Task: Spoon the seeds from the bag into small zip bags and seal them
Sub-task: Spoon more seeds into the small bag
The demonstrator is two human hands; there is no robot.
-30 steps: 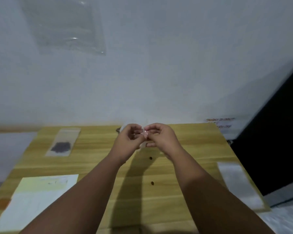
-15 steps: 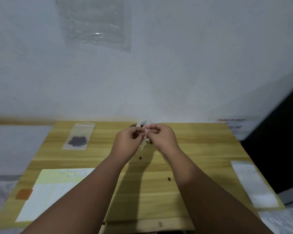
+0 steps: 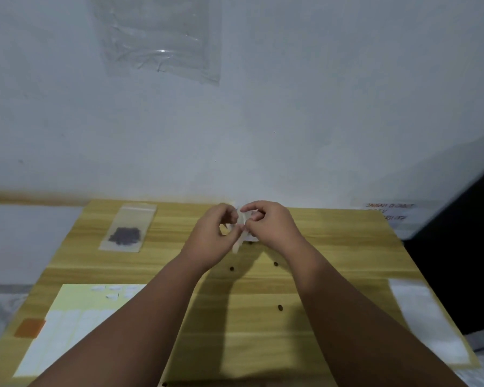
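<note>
Head camera is showing the left hand point(image 3: 211, 238) and right hand point(image 3: 268, 227) pinching a small zip bag point(image 3: 240, 233) between fingertips above the far edge of the wooden table point(image 3: 263, 325). Well to the left, a seed bag point(image 3: 127, 229) is lying flat.

Left hand point(image 3: 211, 236) and right hand point(image 3: 266, 223) now slightly farther out over the table point(image 3: 333, 247), small zip bag point(image 3: 239, 233) more upright

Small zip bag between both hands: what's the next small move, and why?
Probably run the fingertips along the top of the small bag to press the zip shut. Both the left hand and right hand pinch it above the table; whether it is already sealed cannot be told.
</note>
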